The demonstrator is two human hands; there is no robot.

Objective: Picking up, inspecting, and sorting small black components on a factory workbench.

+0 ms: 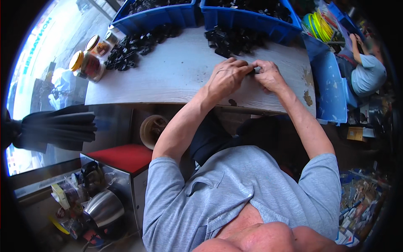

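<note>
Both hands meet over the right half of a whitish worktable (176, 71). My left hand (228, 75) has its fingers curled and pressed together, its fingertips at those of my right hand (268, 75). Between them a small black part (251, 72) shows, mostly covered by the fingers; its exact shape cannot be made out. My right hand pinches at it from the other side. Just beyond the hands lies a heap of small black plastic parts (228, 40). A second heap of black parts (126, 52) spreads along the table's far left.
Two blue bins (157, 17) of black parts stand along the far edge. Jars (86, 65) sit at the left corner. A large blue crate (329, 84) stands right of the table, with another person (369, 73) beyond. A red-topped cabinet (121, 157) and metal kettle (105, 208) are lower left.
</note>
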